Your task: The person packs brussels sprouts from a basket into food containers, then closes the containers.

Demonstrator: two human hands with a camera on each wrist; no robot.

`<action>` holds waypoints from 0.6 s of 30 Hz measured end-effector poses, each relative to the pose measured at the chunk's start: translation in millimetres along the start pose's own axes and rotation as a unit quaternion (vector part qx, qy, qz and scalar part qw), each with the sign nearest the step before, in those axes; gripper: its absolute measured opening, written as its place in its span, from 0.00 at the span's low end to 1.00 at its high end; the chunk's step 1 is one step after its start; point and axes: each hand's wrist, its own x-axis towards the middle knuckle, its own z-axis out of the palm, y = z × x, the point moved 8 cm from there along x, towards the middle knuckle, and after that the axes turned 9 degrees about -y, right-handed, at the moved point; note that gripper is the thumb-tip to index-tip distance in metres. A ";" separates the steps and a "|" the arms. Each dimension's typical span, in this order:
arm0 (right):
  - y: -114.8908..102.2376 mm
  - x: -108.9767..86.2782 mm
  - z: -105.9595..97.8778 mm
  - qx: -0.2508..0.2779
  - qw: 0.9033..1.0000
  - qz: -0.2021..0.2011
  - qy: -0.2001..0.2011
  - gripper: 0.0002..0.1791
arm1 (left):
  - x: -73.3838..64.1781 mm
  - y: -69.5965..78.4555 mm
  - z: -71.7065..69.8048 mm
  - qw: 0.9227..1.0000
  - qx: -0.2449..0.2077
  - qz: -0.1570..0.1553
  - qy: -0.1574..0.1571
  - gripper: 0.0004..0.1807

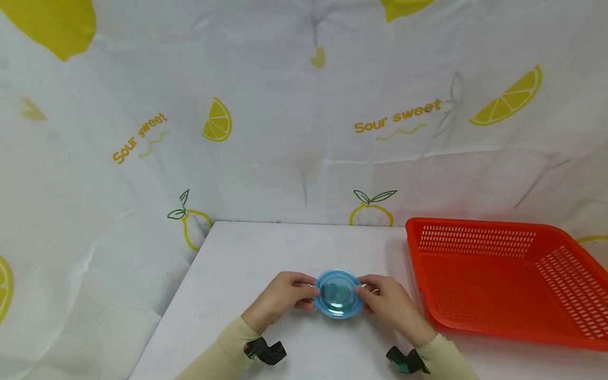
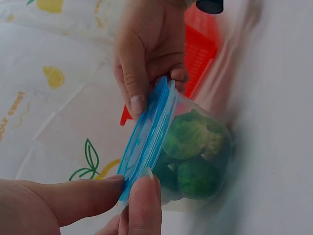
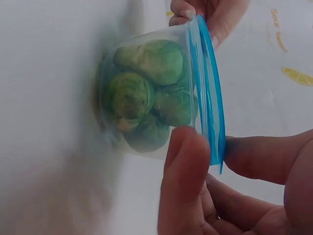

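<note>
A round clear plastic container [image 3: 168,139] with a blue lid [image 1: 338,294] stands on the white table between both hands. Several green Brussels sprouts [image 2: 195,171] show through its wall. My left hand [image 1: 287,295] pinches the left side of the lid's rim, thumb on top and fingers beneath. On the opposite side my right hand [image 1: 387,301] pinches the rim the same way. In the right wrist view the lid [image 3: 211,98] lies along the container's mouth, with the right thumb and a finger on either side of its edge.
A red plastic basket [image 1: 475,285] with slotted walls stands to the right of the right hand. The white table [image 1: 247,264] ends at a lemon-print cloth [image 1: 285,132] behind it. Dark straps [image 1: 265,351] sit at both wrists.
</note>
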 end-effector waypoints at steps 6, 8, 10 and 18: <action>4.1 8.8 5.5 0.072 0.997 0.001 -0.025 0.21 | 4.4 -3.7 -7.3 1.000 -0.015 0.002 0.006 0.19; 5.6 10.5 6.8 0.088 0.996 0.001 -0.028 0.21 | 5.0 -4.5 -8.7 1.000 -0.019 0.000 0.006 0.20; 7.3 11.7 7.3 0.101 0.995 0.005 -0.029 0.21 | 5.2 -5.4 -9.3 1.000 -0.021 -0.003 0.006 0.20; 8.1 14.0 9.4 0.113 0.993 0.008 -0.029 0.22 | 5.8 -7.9 -10.1 1.000 -0.029 -0.008 0.004 0.19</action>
